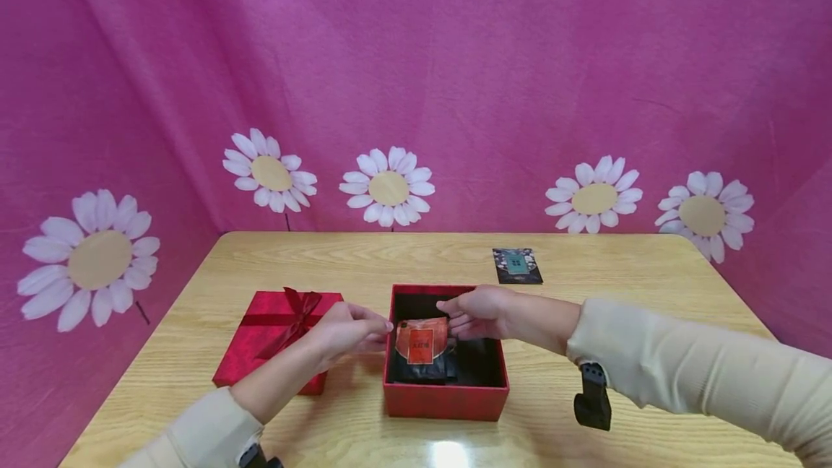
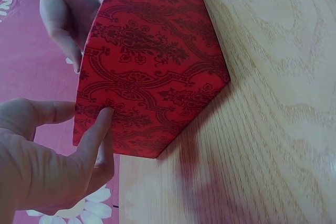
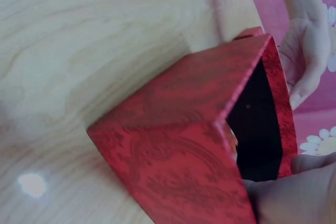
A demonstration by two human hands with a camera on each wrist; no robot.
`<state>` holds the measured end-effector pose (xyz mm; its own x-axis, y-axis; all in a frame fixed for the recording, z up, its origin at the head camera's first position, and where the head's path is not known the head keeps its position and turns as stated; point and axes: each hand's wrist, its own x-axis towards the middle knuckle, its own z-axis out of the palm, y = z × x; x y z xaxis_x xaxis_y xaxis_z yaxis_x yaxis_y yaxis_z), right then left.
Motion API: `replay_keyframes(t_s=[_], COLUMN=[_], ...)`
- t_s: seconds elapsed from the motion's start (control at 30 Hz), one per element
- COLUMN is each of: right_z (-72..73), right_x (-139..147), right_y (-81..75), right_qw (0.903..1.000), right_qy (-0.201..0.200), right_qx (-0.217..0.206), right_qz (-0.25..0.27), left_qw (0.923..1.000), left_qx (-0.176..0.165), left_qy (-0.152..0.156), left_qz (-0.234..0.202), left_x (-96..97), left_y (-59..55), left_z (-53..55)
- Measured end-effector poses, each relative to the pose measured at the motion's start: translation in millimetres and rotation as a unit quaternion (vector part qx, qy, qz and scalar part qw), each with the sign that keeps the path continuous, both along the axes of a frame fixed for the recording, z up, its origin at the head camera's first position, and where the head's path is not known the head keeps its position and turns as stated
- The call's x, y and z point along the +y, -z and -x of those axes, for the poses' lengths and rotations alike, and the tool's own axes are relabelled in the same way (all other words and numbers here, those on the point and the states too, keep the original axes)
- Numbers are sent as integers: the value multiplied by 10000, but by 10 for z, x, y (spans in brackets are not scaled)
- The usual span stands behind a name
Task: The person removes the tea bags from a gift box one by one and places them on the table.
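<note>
In the head view a red patterned gift box stands uncovered on the table, its inside black. An orange and black packet with a printed label leans in its left half. My left hand grips the box's left wall near the rim. In the left wrist view its thumb meets the rim, and its fingers lie against the outer side. My right hand reaches over the right wall into the box, thumb apart from the fingers, fingertips right at the packet's edge. In the right wrist view the wall partly hides this hand.
A red lid with a ribbon bow lies left of the box, under my left forearm in the head view. A dark packet with a teal label lies at the back right. A pink curtain with daisies hangs behind the table.
</note>
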<state>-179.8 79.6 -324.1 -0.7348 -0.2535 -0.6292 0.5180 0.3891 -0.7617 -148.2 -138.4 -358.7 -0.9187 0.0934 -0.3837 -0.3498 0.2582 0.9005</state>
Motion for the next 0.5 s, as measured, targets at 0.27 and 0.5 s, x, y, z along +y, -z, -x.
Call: replay_keyframes(t_s=[0.27, 0.5], right_z=[-47, 3], right_x=[-70, -111], right_y=[123, 130], right_qw=[9995, 9974], right_qy=[-27, 177], right_qx=[-189, -252], right_qz=[257, 650], left_qw=[9999, 9997], left_qx=[-85, -39], left_qy=[84, 201], left_qz=[-30, -155], left_x=[-26, -35], left_y=[3, -4], left_z=[-3, 5])
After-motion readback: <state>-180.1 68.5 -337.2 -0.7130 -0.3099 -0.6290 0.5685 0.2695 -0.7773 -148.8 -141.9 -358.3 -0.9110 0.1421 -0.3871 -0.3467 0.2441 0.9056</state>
